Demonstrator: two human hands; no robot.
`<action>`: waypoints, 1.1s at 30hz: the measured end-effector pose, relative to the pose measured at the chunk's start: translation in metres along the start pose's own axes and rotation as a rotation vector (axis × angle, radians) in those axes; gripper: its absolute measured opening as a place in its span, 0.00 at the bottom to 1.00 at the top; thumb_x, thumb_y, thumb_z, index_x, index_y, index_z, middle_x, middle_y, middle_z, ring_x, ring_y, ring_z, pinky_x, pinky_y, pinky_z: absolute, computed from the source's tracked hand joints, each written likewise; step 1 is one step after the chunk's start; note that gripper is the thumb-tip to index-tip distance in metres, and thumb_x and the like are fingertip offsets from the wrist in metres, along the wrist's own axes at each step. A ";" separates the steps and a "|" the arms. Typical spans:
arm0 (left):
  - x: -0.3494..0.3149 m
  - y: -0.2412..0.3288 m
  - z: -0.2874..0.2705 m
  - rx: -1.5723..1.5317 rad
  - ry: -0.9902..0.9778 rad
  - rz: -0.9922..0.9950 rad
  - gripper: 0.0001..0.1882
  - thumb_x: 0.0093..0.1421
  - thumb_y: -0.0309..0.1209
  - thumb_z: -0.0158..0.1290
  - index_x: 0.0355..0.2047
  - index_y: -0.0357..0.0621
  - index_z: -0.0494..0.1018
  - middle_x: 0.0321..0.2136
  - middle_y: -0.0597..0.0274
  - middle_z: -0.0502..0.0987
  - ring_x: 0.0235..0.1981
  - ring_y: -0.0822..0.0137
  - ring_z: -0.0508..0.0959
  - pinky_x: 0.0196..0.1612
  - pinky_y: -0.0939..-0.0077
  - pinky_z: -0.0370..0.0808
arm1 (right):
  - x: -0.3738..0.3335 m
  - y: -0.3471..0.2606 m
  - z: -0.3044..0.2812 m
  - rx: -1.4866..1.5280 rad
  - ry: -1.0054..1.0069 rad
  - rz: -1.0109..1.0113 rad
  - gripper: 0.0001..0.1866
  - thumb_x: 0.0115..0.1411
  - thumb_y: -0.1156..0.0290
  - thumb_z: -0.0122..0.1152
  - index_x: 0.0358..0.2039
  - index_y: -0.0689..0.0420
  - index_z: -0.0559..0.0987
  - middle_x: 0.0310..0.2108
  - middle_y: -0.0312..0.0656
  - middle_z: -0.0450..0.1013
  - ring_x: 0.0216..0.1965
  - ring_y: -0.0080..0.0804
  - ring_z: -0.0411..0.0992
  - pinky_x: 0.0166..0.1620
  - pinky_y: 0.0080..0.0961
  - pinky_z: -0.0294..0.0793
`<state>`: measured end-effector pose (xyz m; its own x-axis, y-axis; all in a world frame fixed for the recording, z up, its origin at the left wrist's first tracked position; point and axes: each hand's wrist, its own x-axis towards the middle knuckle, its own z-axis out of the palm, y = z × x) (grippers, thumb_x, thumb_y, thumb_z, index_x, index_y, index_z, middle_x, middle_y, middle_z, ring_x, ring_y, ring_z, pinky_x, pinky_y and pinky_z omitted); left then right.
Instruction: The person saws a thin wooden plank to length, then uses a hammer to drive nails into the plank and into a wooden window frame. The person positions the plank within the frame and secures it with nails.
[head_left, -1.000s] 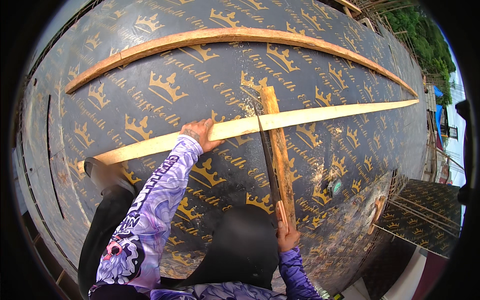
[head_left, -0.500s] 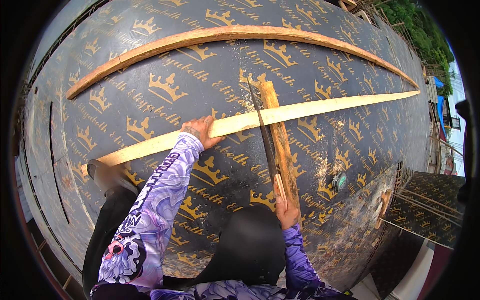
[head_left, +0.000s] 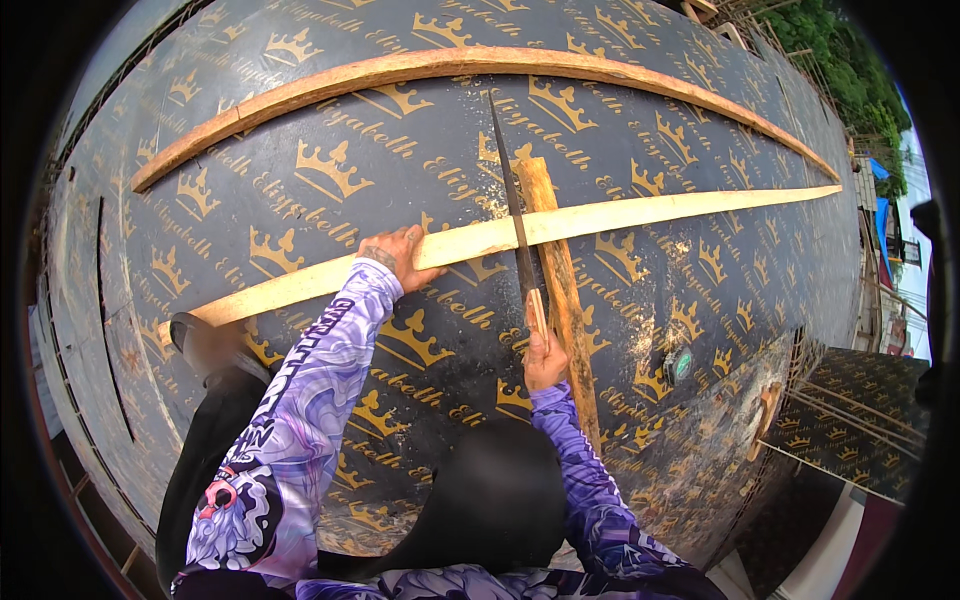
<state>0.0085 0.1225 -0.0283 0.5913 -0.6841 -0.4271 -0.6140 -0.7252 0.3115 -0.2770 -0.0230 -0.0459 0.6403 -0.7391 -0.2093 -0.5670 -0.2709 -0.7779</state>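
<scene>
A long pale wooden board [head_left: 640,213] lies crosswise, resting over a shorter rough wooden block [head_left: 568,310]. My left hand [head_left: 395,257] is closed around the board left of the middle. In my right hand [head_left: 545,355] is the light wooden handle of a handsaw [head_left: 525,262]. Its dark blade lies across the board just left of the block, with the tip pointing away from me. My left foot [head_left: 200,345] is at the board's left end. Whether the blade has cut into the wood I cannot tell.
A second long brown wooden beam [head_left: 450,66] lies farther off on the dark patterned panel floor [head_left: 330,220]. Sawdust [head_left: 645,345] is scattered to the right of the block. A small round dark object [head_left: 679,364] lies there too. A panel edge [head_left: 800,350] drops off at right.
My right hand has pushed the saw forward, away from me, so more blade shows beyond the board. My left hand has stayed on the board.
</scene>
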 end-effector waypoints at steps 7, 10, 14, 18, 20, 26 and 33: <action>-0.012 -0.016 0.002 -0.007 0.015 -0.026 0.37 0.50 0.66 0.54 0.47 0.48 0.71 0.39 0.54 0.80 0.42 0.55 0.81 0.45 0.59 0.78 | -0.147 -0.113 -0.141 -0.228 -0.089 0.192 0.26 0.67 0.51 0.48 0.42 0.63 0.81 0.11 0.39 0.67 0.16 0.26 0.70 0.23 0.29 0.68; -0.009 -0.010 -0.004 0.002 -0.028 -0.042 0.38 0.50 0.66 0.54 0.49 0.49 0.70 0.40 0.54 0.80 0.42 0.55 0.81 0.46 0.57 0.78 | -0.126 -0.113 -0.123 -0.231 -0.097 0.249 0.24 0.67 0.52 0.49 0.42 0.62 0.81 0.16 0.43 0.70 0.19 0.29 0.71 0.26 0.29 0.69; -0.004 0.000 -0.003 0.004 -0.017 -0.049 0.38 0.50 0.66 0.55 0.50 0.49 0.69 0.40 0.54 0.80 0.42 0.55 0.81 0.46 0.58 0.78 | 0.019 -0.078 -0.027 -0.167 -0.094 0.147 0.23 0.67 0.52 0.50 0.45 0.60 0.79 0.19 0.50 0.71 0.21 0.42 0.72 0.28 0.35 0.69; -0.003 0.014 0.005 0.015 -0.027 -0.019 0.38 0.50 0.65 0.55 0.50 0.50 0.69 0.41 0.56 0.80 0.43 0.56 0.81 0.47 0.59 0.78 | 0.026 0.001 0.007 0.054 0.062 -0.058 0.24 0.67 0.51 0.50 0.48 0.59 0.78 0.25 0.54 0.75 0.26 0.45 0.76 0.33 0.33 0.74; -0.002 -0.003 0.003 0.035 -0.033 -0.034 0.38 0.50 0.65 0.54 0.51 0.50 0.69 0.43 0.56 0.79 0.43 0.57 0.81 0.48 0.60 0.78 | 0.012 -0.027 -0.002 -0.030 -0.025 0.073 0.24 0.66 0.52 0.50 0.49 0.59 0.78 0.25 0.53 0.75 0.27 0.42 0.77 0.33 0.33 0.73; -0.010 -0.007 -0.001 0.019 -0.043 -0.066 0.37 0.50 0.64 0.55 0.50 0.50 0.70 0.42 0.56 0.79 0.44 0.57 0.80 0.49 0.60 0.77 | -0.152 -0.114 -0.151 -0.278 -0.142 0.334 0.21 0.65 0.56 0.53 0.49 0.58 0.80 0.21 0.44 0.74 0.20 0.26 0.72 0.28 0.27 0.71; -0.007 0.005 -0.004 -0.010 -0.048 -0.078 0.36 0.49 0.64 0.56 0.45 0.47 0.71 0.38 0.55 0.80 0.41 0.55 0.81 0.47 0.58 0.77 | -0.010 -0.097 -0.059 -0.305 -0.108 0.221 0.22 0.66 0.52 0.49 0.42 0.57 0.81 0.19 0.53 0.71 0.22 0.49 0.73 0.28 0.38 0.69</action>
<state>0.0036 0.1236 -0.0207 0.6113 -0.6213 -0.4901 -0.5619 -0.7769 0.2839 -0.2594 -0.0255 0.0669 0.5271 -0.7351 -0.4263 -0.8149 -0.2950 -0.4989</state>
